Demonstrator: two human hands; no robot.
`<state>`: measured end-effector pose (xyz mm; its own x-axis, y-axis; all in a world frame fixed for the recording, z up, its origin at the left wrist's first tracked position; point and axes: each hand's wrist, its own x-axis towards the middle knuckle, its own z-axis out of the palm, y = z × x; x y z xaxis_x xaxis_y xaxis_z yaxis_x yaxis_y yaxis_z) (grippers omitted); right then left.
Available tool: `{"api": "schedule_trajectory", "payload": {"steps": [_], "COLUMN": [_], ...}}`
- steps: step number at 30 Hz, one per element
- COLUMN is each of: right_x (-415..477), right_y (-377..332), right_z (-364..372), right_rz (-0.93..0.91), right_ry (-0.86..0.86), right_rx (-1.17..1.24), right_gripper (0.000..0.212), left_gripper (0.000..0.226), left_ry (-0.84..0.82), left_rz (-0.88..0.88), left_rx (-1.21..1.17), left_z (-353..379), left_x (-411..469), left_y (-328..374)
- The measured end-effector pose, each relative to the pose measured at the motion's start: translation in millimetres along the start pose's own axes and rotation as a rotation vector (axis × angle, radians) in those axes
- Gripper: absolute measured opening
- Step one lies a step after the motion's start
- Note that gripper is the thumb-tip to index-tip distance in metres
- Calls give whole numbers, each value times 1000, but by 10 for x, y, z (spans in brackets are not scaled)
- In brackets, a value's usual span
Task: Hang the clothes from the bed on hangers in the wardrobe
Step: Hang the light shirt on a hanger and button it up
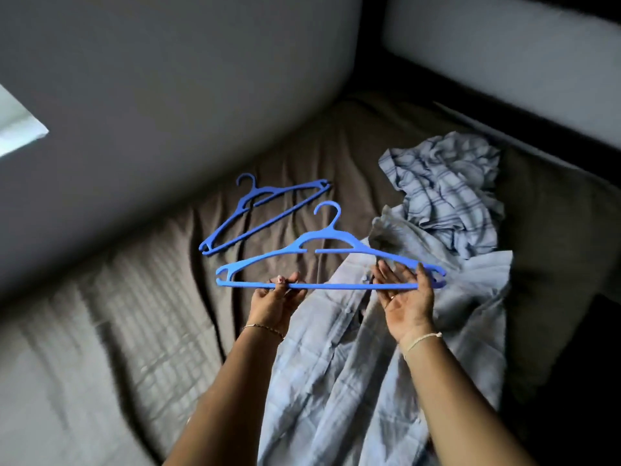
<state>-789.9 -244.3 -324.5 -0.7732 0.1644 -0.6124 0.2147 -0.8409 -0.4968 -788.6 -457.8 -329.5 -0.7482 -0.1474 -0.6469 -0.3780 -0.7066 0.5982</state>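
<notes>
A pale shirt [336, 364] lies spread on the near bed [161, 297]. A spare hanger [268, 219] lies far left. The left hand [275, 304] pinches the held hanger [336, 286] by its bottom bar, the right hand [406, 297] supports it with straight fingers, and a crumpled shirt [450, 193] lies far right.

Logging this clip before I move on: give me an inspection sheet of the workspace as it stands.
Surface: bed with creased brown sheet.
Job's things: light blue shirt laid flat; crumpled striped garment beyond it; held blue hanger over the shirt; second blue hanger lying on the sheet.
Clutter: nothing seen.
Grippers: left hand grips the held blue hanger's bottom bar; right hand open, bar across its straight fingers.
Cables: nothing seen.
Surroundings: grey wall; wardrobe not in view.
</notes>
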Motion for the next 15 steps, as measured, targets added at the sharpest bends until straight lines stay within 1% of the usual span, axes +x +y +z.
{"api": "schedule_trajectory", "payload": {"steps": [2,4,7,9,12,13,15], "right_x": [-142,-267,-401,-432,-414,-390,-320], "right_y": [-97,-165,-199,-198,-209,-238,-338], "right_z": [-177,-312,-466,-554,-678,-727,-865], "right_rz": [-46,-70,-80,-80,-103,-112,-120], "right_ry": [60,79,69,71,106,133,231], "right_rx": [13,37,121,176,219,192,68], "right_gripper": [39,41,37,32,26,28,40], "left_gripper": [23,6,24,21,20,16,12], "left_ry": [-30,-63,-115,-176,-255,-275,-313], "left_rz": [7,19,-44,-112,-186,-192,-194], "left_rx": [38,34,53,125,172,177,178], "left_z": [53,134,348,522,715,762,863], "left_x": [-135,-256,-412,-500,-538,-533,-492], "left_y": [-63,-151,-356,-520,-753,-817,-934]}}
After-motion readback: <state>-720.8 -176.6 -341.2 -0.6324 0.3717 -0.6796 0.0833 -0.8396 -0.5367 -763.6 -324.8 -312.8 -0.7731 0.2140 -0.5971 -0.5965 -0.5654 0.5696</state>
